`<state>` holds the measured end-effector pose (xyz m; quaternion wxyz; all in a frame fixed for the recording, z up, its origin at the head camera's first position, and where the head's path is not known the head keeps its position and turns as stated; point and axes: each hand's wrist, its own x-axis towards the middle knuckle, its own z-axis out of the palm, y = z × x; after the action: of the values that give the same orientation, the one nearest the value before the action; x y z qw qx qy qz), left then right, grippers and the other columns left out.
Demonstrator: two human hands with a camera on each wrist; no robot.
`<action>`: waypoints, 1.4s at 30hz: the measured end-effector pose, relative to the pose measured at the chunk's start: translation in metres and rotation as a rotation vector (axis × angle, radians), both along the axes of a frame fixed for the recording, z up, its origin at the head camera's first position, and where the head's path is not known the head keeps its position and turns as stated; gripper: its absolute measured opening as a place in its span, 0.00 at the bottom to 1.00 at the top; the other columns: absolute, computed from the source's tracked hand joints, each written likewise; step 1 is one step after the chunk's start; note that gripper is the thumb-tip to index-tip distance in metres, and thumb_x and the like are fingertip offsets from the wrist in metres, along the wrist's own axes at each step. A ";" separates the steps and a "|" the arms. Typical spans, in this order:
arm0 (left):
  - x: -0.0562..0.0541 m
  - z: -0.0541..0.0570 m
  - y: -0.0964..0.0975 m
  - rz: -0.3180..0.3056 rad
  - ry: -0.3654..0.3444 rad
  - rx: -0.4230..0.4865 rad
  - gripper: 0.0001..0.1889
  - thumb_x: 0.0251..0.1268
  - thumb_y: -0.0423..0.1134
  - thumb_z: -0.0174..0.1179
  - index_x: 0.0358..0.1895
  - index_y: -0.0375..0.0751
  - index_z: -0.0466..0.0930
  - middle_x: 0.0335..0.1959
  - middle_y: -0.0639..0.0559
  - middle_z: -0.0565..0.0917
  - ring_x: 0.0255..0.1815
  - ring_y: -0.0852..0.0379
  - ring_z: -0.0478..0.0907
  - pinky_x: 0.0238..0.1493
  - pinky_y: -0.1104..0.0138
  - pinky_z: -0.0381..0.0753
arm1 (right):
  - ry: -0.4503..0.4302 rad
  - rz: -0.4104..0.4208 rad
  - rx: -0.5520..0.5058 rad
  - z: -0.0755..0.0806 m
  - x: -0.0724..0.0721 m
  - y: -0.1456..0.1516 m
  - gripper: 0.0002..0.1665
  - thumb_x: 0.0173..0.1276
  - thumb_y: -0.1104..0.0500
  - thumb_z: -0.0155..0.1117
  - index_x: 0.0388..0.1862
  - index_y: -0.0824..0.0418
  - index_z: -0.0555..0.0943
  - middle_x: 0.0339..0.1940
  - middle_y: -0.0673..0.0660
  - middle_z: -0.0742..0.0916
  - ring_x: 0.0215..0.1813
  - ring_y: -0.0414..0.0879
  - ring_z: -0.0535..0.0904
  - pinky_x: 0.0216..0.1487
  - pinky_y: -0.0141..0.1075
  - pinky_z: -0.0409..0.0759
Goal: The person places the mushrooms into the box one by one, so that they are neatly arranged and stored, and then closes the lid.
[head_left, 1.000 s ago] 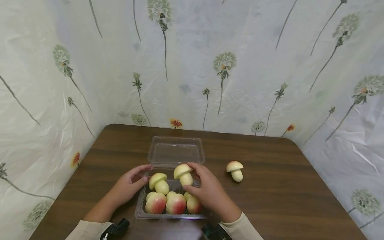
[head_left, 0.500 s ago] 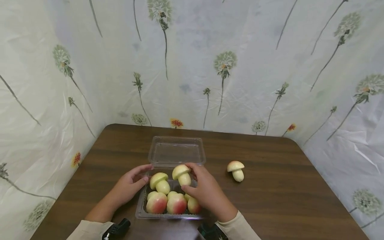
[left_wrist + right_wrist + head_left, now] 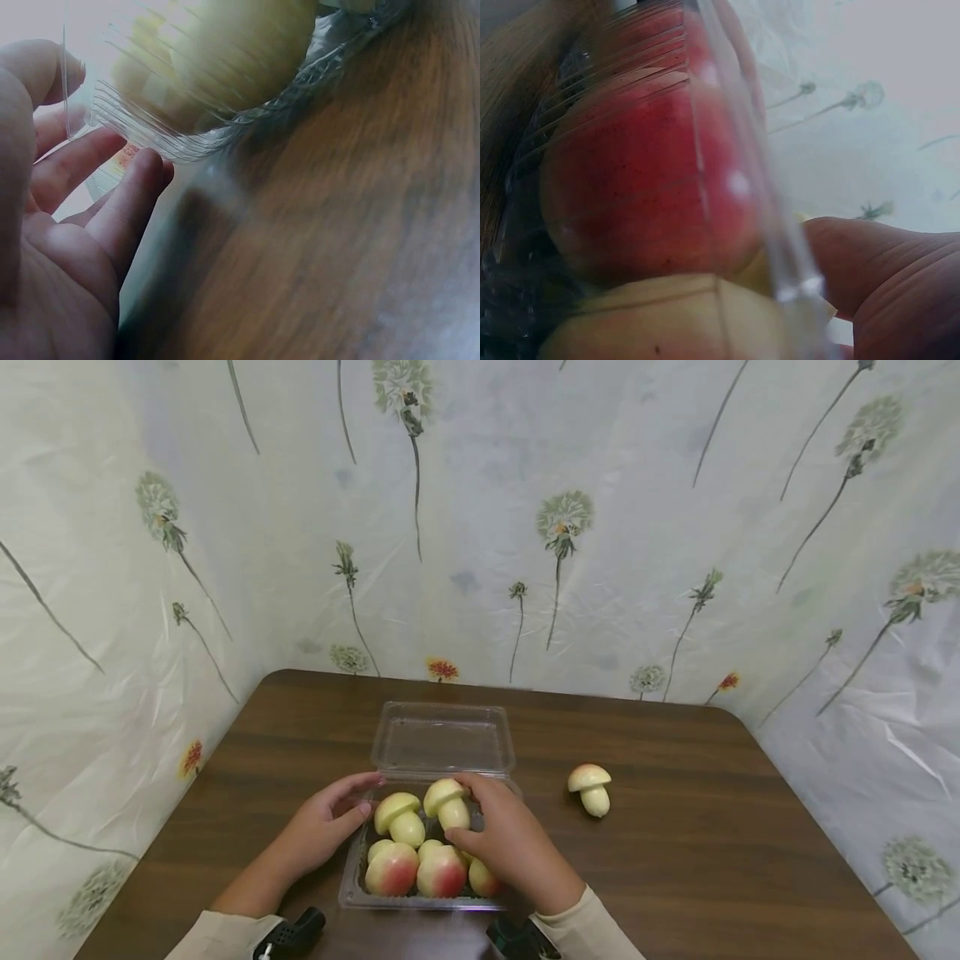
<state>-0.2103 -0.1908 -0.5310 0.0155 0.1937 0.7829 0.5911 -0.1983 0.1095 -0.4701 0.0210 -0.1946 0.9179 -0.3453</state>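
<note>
A clear plastic clamshell box (image 3: 352,893) stands on the table with its lid (image 3: 442,739) laid back. My right hand (image 3: 510,839) pinches a pale yellow toy mushroom (image 3: 444,795) between thumb and fingers, low over the box's back row. To its left another toy mushroom (image 3: 401,818) lies in that row. Several more, including a red-blushed one (image 3: 392,868), fill the front row; my right hand partly hides the rightmost. My left hand (image 3: 318,822) rests at the box's left edge, its loosely extended fingers (image 3: 135,202) touching the ribbed wall in the left wrist view.
One more toy mushroom (image 3: 591,789) lies on the brown wooden table (image 3: 712,843), to the right of the box. A flower-printed sheet (image 3: 480,527) hangs behind the table and along its sides.
My right hand has moved left and slightly lower with the toy mushroom, bringing it beside the one in the back row. The left hand has stayed in place.
</note>
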 end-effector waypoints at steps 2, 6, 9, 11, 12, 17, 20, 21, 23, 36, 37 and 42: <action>-0.001 0.000 0.001 -0.007 0.001 0.007 0.23 0.79 0.36 0.60 0.73 0.40 0.73 0.71 0.41 0.79 0.69 0.45 0.79 0.63 0.72 0.80 | 0.011 0.004 0.025 0.000 0.000 0.000 0.40 0.67 0.49 0.77 0.75 0.54 0.73 0.71 0.56 0.80 0.72 0.52 0.75 0.69 0.53 0.77; -0.001 0.001 0.001 -0.002 0.006 0.002 0.23 0.79 0.36 0.60 0.73 0.40 0.73 0.71 0.41 0.79 0.67 0.47 0.80 0.62 0.72 0.80 | 0.024 0.023 0.074 0.000 0.000 0.000 0.41 0.69 0.47 0.75 0.78 0.52 0.72 0.73 0.55 0.79 0.75 0.52 0.73 0.72 0.54 0.75; -0.001 0.001 0.001 0.009 0.006 -0.004 0.24 0.79 0.36 0.60 0.73 0.39 0.73 0.70 0.40 0.79 0.66 0.47 0.81 0.61 0.72 0.80 | 0.030 0.043 0.093 0.000 -0.001 -0.001 0.41 0.70 0.48 0.75 0.79 0.52 0.71 0.74 0.54 0.79 0.76 0.52 0.73 0.72 0.53 0.74; -0.001 0.000 0.001 0.008 0.007 -0.007 0.24 0.79 0.36 0.60 0.73 0.39 0.73 0.70 0.39 0.79 0.67 0.47 0.80 0.61 0.73 0.80 | 0.027 0.051 0.097 0.000 -0.001 -0.001 0.41 0.70 0.48 0.75 0.79 0.52 0.71 0.74 0.53 0.79 0.76 0.51 0.73 0.73 0.53 0.74; -0.001 0.000 0.001 0.009 0.004 -0.007 0.24 0.79 0.36 0.60 0.73 0.39 0.73 0.70 0.39 0.79 0.67 0.47 0.80 0.61 0.73 0.80 | 0.028 0.054 0.096 -0.001 -0.002 -0.001 0.41 0.70 0.49 0.75 0.79 0.53 0.71 0.74 0.54 0.79 0.76 0.52 0.73 0.73 0.53 0.74; -0.001 0.000 0.000 0.011 -0.015 -0.011 0.23 0.79 0.37 0.60 0.73 0.42 0.73 0.71 0.41 0.79 0.66 0.48 0.81 0.61 0.73 0.80 | 0.023 0.054 0.100 -0.002 -0.004 -0.002 0.42 0.69 0.49 0.76 0.78 0.54 0.72 0.74 0.56 0.79 0.76 0.53 0.72 0.73 0.54 0.73; 0.000 0.001 0.000 0.010 -0.022 -0.013 0.23 0.80 0.38 0.60 0.73 0.44 0.73 0.71 0.42 0.79 0.65 0.47 0.82 0.62 0.72 0.80 | 0.011 0.058 0.103 0.000 -0.004 -0.002 0.41 0.69 0.48 0.76 0.78 0.54 0.72 0.73 0.56 0.79 0.74 0.53 0.74 0.72 0.53 0.75; 0.000 0.001 -0.001 0.009 -0.021 -0.015 0.23 0.80 0.38 0.60 0.74 0.44 0.73 0.71 0.42 0.79 0.66 0.46 0.81 0.62 0.72 0.80 | 0.007 0.063 0.106 0.001 -0.004 -0.002 0.41 0.69 0.48 0.76 0.78 0.55 0.72 0.73 0.56 0.79 0.73 0.53 0.76 0.70 0.53 0.76; 0.000 0.002 -0.001 0.009 -0.018 -0.015 0.23 0.79 0.38 0.60 0.74 0.44 0.73 0.71 0.43 0.79 0.67 0.45 0.80 0.62 0.72 0.80 | -0.005 0.069 0.118 0.002 -0.004 -0.002 0.41 0.70 0.47 0.75 0.78 0.56 0.72 0.72 0.56 0.80 0.69 0.52 0.78 0.67 0.51 0.78; 0.000 0.002 0.000 0.012 -0.029 -0.008 0.24 0.79 0.37 0.60 0.74 0.41 0.72 0.71 0.42 0.79 0.68 0.42 0.79 0.62 0.73 0.79 | -0.014 0.092 0.156 0.002 -0.005 -0.001 0.39 0.72 0.43 0.70 0.77 0.57 0.73 0.71 0.55 0.82 0.71 0.52 0.78 0.69 0.53 0.77; 0.000 0.002 0.000 0.008 -0.026 -0.006 0.24 0.79 0.37 0.60 0.74 0.40 0.72 0.71 0.42 0.79 0.68 0.41 0.79 0.62 0.73 0.79 | -0.015 0.092 0.158 0.002 -0.005 0.000 0.39 0.73 0.42 0.70 0.77 0.57 0.73 0.71 0.55 0.82 0.71 0.52 0.77 0.70 0.53 0.77; 0.000 0.002 0.002 -0.009 -0.013 0.012 0.24 0.80 0.36 0.59 0.74 0.37 0.71 0.71 0.39 0.78 0.68 0.40 0.79 0.62 0.73 0.79 | -0.025 0.095 0.159 0.002 -0.004 0.001 0.39 0.74 0.42 0.67 0.78 0.57 0.72 0.73 0.55 0.80 0.74 0.53 0.75 0.72 0.54 0.74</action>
<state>-0.2100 -0.1890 -0.5292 0.0220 0.1933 0.7784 0.5969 -0.2019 0.1107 -0.4681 0.0645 -0.2314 0.9317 -0.2724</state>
